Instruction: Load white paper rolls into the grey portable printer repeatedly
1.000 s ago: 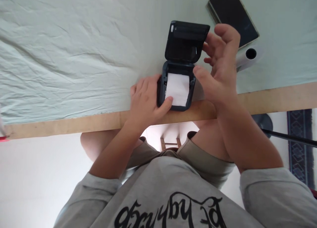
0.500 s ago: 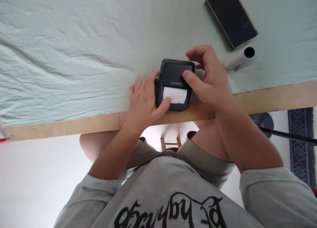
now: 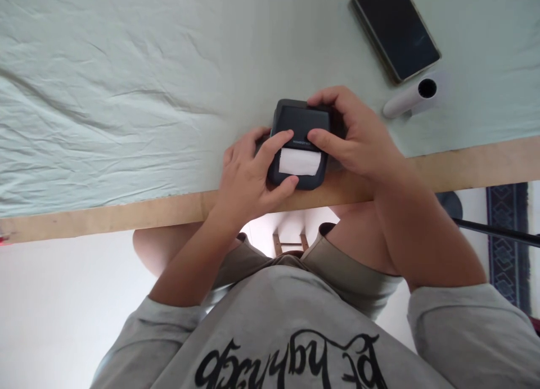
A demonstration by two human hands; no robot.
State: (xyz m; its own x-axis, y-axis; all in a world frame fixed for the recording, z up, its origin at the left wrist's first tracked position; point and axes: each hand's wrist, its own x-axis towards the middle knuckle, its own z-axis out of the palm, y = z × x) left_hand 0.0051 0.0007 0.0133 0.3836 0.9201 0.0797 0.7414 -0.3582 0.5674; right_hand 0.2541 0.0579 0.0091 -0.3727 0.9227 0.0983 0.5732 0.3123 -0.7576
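Note:
A small black portable printer (image 3: 302, 121) lies by the table's near edge, with white paper (image 3: 299, 162) showing in its lower opening. My left hand (image 3: 248, 172) grips its left side; the index fingertip rests on the dark lid and the thumb on the front rim below the paper. From the right, my right hand (image 3: 354, 130) holds it too, thumb on the lid and fingers at the far right corner. The undersides of the printer and some fingertips are hidden.
A white paper roll (image 3: 399, 103) with a dark hollow core lies to the right. Beyond it is a black phone-like slab (image 3: 396, 31). Wrinkled pale green cloth (image 3: 126, 85) covers the table up to its bare wooden edge (image 3: 126, 215). My legs are under the edge.
My left index finger has moved from the printer's side onto its lid, and the thumb has shifted off the paper to the rim. My right fingers have closed onto the far corner.

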